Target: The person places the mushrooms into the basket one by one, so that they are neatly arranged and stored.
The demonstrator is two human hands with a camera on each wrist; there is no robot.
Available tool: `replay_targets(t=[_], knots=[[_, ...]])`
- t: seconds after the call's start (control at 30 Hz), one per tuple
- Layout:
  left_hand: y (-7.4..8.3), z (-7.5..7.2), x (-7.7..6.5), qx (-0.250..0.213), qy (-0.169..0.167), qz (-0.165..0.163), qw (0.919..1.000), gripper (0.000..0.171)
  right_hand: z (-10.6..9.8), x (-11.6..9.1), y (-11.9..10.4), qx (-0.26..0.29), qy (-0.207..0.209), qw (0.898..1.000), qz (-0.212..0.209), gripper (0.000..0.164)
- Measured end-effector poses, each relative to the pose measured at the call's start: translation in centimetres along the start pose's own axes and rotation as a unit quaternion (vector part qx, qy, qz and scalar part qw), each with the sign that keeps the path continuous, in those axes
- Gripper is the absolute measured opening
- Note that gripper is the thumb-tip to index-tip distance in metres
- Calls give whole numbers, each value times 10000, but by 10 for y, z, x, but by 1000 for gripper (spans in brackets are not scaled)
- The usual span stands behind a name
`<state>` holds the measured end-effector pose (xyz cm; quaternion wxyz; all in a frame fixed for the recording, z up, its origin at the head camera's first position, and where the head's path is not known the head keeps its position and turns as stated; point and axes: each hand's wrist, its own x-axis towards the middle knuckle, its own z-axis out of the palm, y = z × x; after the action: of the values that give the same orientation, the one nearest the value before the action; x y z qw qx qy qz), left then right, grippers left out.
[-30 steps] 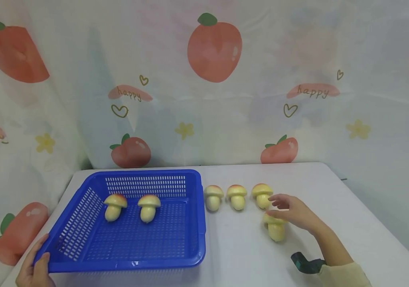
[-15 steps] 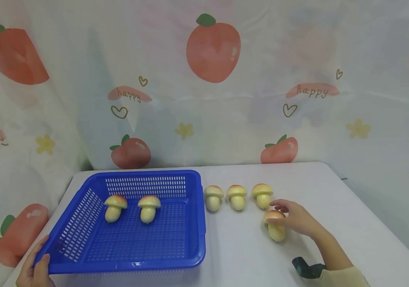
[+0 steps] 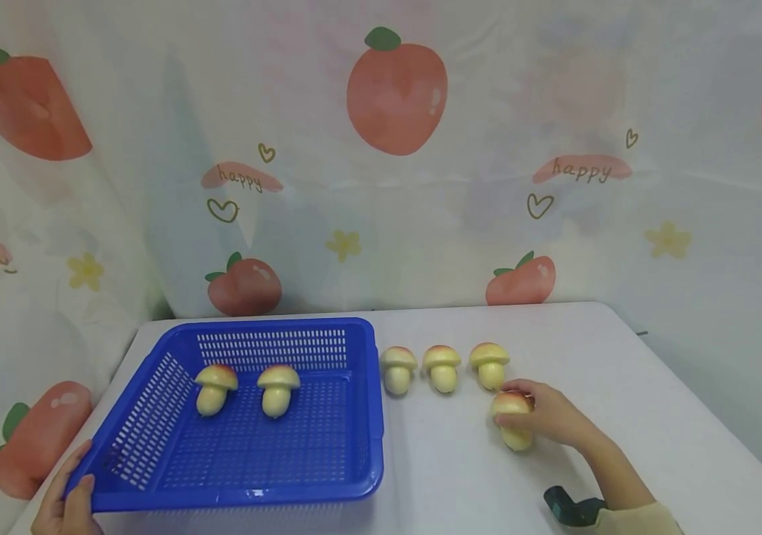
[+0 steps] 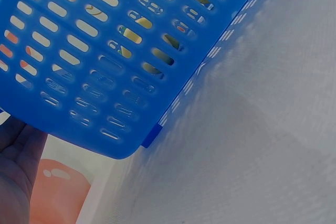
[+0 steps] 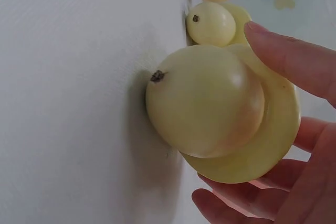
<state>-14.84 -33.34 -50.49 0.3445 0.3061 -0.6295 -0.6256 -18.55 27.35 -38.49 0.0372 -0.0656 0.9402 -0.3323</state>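
Note:
A blue plastic basket (image 3: 233,498) stands on the left of the table, with two toy mushrooms inside, a left one (image 3: 213,390) and a right one (image 3: 276,390). My left hand (image 3: 66,498) grips the basket's near left corner, thumb over the rim; the left wrist view shows the slotted wall (image 4: 79,66) beside the palm. On the right, my right hand (image 3: 551,416) holds the cap of a cream toy mushroom (image 3: 514,435) with an orange-tinted top. Seen from the right wrist, thumb and fingers lie on opposite sides of that cap, its rounded stem end facing the camera.
Three more toy mushrooms line up right of the basket: one (image 3: 398,370) near its wall, a middle one (image 3: 442,368), and one (image 3: 489,364) just beyond my right hand. A white cloth covers the table (image 3: 447,468). A fruit-printed curtain (image 3: 407,223) hangs behind.
My right hand has come down onto the nearest mushroom, and its thumb and fingers have closed around the cap. My left hand stays on the basket corner.

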Motion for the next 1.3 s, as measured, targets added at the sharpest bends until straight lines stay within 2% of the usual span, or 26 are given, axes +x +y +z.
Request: replay_targets(t=[0.13, 0.4, 0.67, 1.07, 1.3], knots=[[-3, 0, 1, 22, -3, 22, 10000, 42, 1, 0, 1, -61, 35, 9998, -167, 56], [-5, -1, 0, 69, 13, 65, 10000, 42, 4, 1, 0, 50, -27, 10000, -55, 57], [-3, 0, -6, 236, 51, 336, 9991, 42, 10, 4, 2, 0, 52, 9998, 190, 58], [2, 0, -6, 47, 92, 94, 9999, 42, 14, 6, 3, -26, 178, 9996, 232, 54], [5, 0, -7, -99, 90, 176, 9998, 43, 15, 6, 2, -7, 212, 9994, 260, 51]])
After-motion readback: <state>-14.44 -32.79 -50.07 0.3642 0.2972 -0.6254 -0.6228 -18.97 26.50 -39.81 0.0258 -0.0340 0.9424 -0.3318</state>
